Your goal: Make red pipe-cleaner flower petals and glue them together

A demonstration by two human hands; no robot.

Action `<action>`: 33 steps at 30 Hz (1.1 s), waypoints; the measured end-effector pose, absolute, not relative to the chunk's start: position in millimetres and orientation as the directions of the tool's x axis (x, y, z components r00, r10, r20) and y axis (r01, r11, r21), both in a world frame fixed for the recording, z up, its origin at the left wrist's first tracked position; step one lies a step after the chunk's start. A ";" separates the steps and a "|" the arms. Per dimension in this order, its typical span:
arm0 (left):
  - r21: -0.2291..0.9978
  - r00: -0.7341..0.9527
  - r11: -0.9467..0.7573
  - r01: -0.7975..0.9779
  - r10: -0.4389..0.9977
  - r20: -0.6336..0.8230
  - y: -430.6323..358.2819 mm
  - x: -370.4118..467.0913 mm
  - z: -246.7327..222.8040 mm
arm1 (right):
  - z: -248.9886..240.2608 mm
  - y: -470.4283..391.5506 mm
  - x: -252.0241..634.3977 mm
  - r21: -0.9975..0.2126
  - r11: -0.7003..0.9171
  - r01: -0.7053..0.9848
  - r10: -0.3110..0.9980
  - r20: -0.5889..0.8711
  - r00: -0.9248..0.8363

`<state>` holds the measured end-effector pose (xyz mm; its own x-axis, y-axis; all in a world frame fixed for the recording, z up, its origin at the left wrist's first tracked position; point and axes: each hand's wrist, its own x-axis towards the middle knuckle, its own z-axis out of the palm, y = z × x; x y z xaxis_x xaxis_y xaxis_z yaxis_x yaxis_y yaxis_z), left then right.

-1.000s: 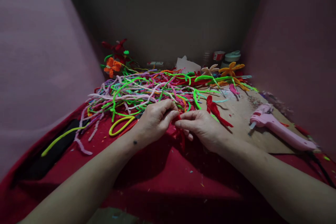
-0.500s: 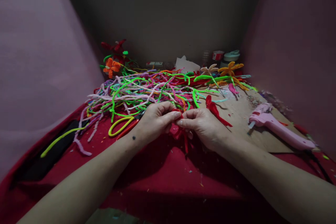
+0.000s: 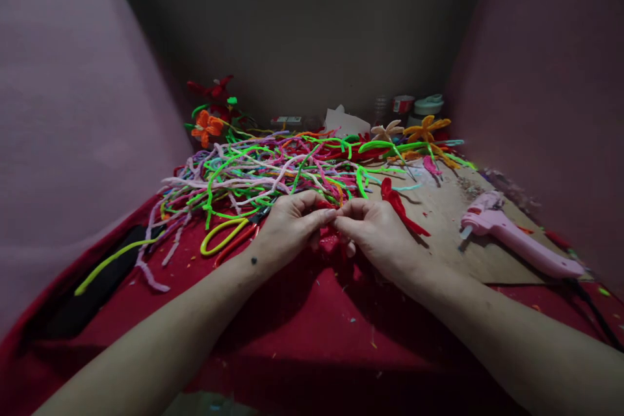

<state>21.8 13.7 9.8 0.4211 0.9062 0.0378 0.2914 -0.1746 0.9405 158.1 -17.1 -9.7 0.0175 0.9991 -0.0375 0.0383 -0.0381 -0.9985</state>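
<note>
My left hand (image 3: pixel 297 224) and my right hand (image 3: pixel 377 234) meet over the front of the table, thumbs and forefingers pinched together. Between them is a red pipe cleaner (image 3: pixel 329 244), partly hidden by the fingers and blending into the red cloth. Just beyond the hands lies a tangled pile of pipe cleaners (image 3: pixel 263 172) in many colours. Beside my left wrist rests a cutting tool with one yellow and one red handle (image 3: pixel 236 246). A looped red pipe cleaner piece (image 3: pixel 400 208) lies to the right of my right hand.
A pink glue gun (image 3: pixel 521 240) lies on a brown board (image 3: pixel 439 244) at right, its cord running to the edge. Pipe cleaner flowers, one orange (image 3: pixel 207 127) and one yellow-orange (image 3: pixel 427 129), stand at the back. A black item (image 3: pixel 92 292) is at left.
The red strand that hung below my right hand no longer shows there. Both hands stay pinched together in nearly the same place, with the fingers slightly shifted.
</note>
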 end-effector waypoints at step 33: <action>0.930 0.574 -0.098 0.354 0.808 -0.133 29.4 7.0 14.4 | -25.0 -10.3 164.3 -0.984 -0.073 -0.163 0.994 -0.058 -0.095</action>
